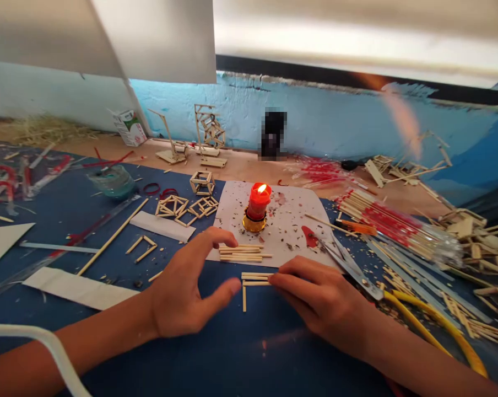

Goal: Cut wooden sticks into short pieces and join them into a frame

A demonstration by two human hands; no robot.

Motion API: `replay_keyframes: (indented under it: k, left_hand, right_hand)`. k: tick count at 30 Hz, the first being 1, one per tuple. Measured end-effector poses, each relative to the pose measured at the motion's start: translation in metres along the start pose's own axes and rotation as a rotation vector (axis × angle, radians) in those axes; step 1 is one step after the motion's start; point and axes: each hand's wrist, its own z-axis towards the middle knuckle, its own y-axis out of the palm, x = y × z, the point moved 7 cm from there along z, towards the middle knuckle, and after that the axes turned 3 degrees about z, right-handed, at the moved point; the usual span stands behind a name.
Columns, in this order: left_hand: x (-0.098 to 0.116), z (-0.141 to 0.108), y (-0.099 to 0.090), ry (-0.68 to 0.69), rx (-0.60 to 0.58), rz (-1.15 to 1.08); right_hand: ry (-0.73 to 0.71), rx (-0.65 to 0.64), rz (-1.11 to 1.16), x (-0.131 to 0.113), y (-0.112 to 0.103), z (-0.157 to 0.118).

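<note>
My left hand [195, 286] is spread with thumb and forefinger apart, left of the short sticks, and holds nothing. Its forefinger tip is near a stack of short wooden sticks [241, 253] on the edge of the white sheet [290, 204]. The fingers of my right hand [315, 292] are pressed together at the right ends of a few short sticks [255, 278] lying side by side on the blue table. One more stick [244, 298] lies at a right angle below them. A lit red candle [259, 201] stands in a gold holder [254, 222] on the sheet.
Scissors with yellow handles [418, 314] lie on the right, near bundled sticks in plastic [398, 226] and loose short sticks. Small stick frames [202, 183] are behind my left hand. Farther left are a glass bowl [114, 181] and paper strips [79, 286]. A white cable [38, 333] crosses the lower left.
</note>
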Motion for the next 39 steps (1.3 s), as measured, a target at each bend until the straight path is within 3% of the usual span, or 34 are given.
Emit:
replay_keyframes:
  k: [4,9,15,22,39]
  left_hand:
    - [0.007,-0.011,0.017,0.078,-0.131,0.092]
    - [-0.001,-0.012,0.033,0.077,-0.239,0.167]
    - [-0.003,-0.016,0.038,0.153,-0.244,0.171]
    - [-0.006,-0.018,0.041,0.129,-0.270,0.220]
    - [-0.003,-0.016,0.039,0.115,-0.198,0.195]
  right_hand:
    - [-0.040,-0.009,-0.023,0.000,0.006,-0.001]
    - [-0.058,-0.051,-0.067,-0.001,0.002,-0.002]
    - [-0.035,-0.088,-0.172,-0.004,-0.002,0.008]
    - [-0.064,-0.031,-0.203,-0.001,0.005,0.006]
    - [-0.040,-0.059,-0.197,-0.005,0.002,0.010]
